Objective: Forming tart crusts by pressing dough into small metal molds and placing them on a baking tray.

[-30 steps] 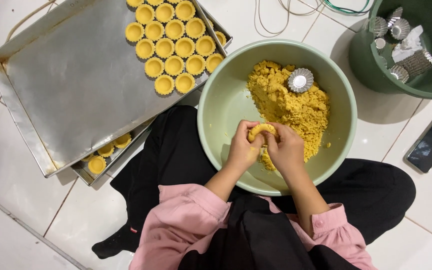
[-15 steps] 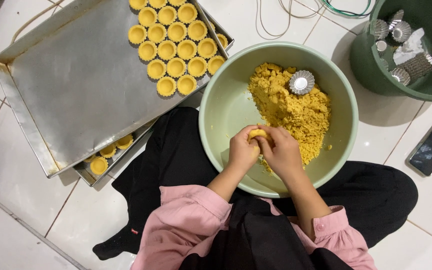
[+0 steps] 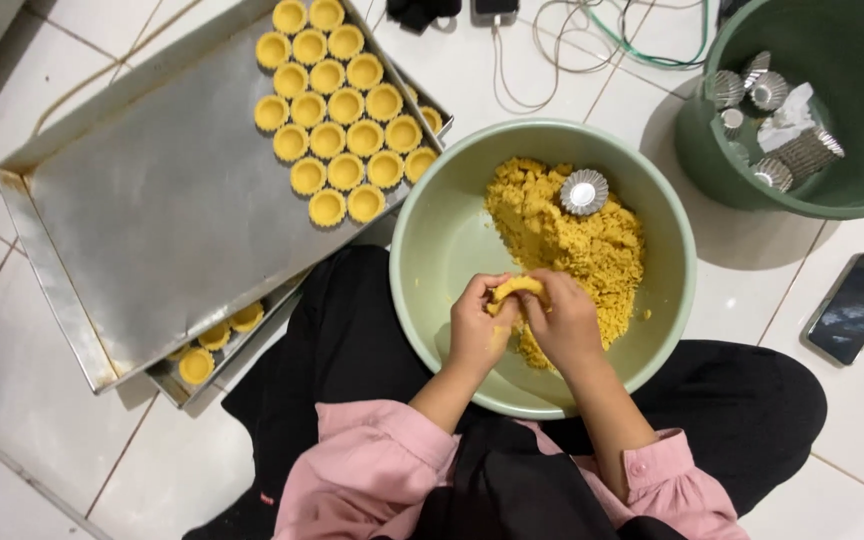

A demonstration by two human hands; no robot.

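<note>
— While the head view looks straight down, what sits at centre frame?

— One pale green bowl (image 3: 432,250) with a mound of yellow crumbly dough (image 3: 572,235) on its right side. One fluted metal mould (image 3: 584,191) lies on top of the dough.

— And the hands?

— Both meet over the lower part of the bowl. The left hand (image 3: 477,328) and right hand (image 3: 564,322) are curled together round one small dough lump (image 3: 515,288), fingers closed on it from both sides, thumbs pressing on top. Forearms come up from the bottom of the frame in pink sleeves (image 3: 372,475).

— Count the upper left for me.

— One steel tray (image 3: 152,220), lying on a second tray (image 3: 252,345) of which only an edge shows. On the top tray, seventeen yellow shells (image 3: 344,106) in close rows at its upper right corner. Three more shells (image 3: 214,335) show on the lower tray, plus parts of a few at the bowl's rim.

— Upper right?

— One dark green bucket (image 3: 852,190) holding about five metal moulds (image 3: 752,95) and a crumpled white scrap; some are stacked, so the count is rough.

— Anything else?

— One dark phone (image 3: 854,308) at right, face up, and cables (image 3: 592,40) along the top edge.
</note>
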